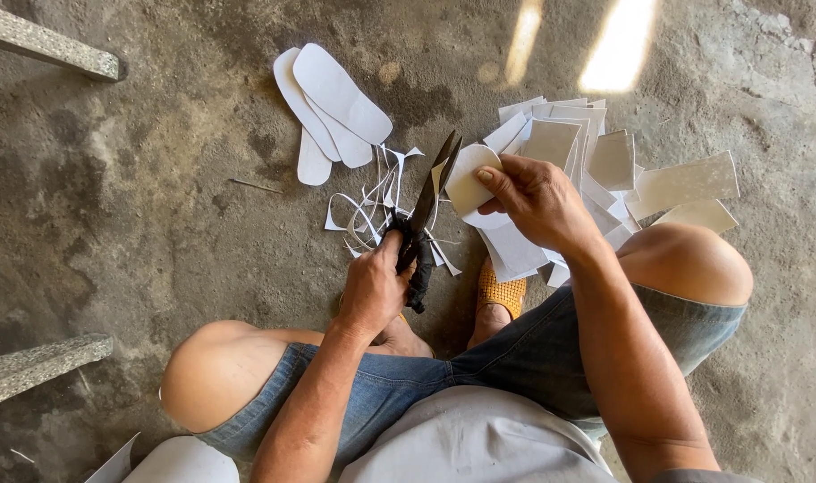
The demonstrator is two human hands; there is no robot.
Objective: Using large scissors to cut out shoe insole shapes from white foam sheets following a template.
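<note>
My left hand (374,288) grips the black handles of a large pair of scissors (423,215), whose blades point up and away, slightly apart. My right hand (535,199) holds a white sheet piece (469,183) with a rounded end, right next to the scissor blades. Thin white offcut strips (372,201) lie curled on the floor under the scissors.
Cut white sole-shaped pieces (332,107) lie stacked on the concrete floor at the upper left. A heap of rectangular white sheets (604,165) sits at the right by my knee. Grey stone bars (50,45) cross the left edge. My sandalled foot (500,295) rests below the hands.
</note>
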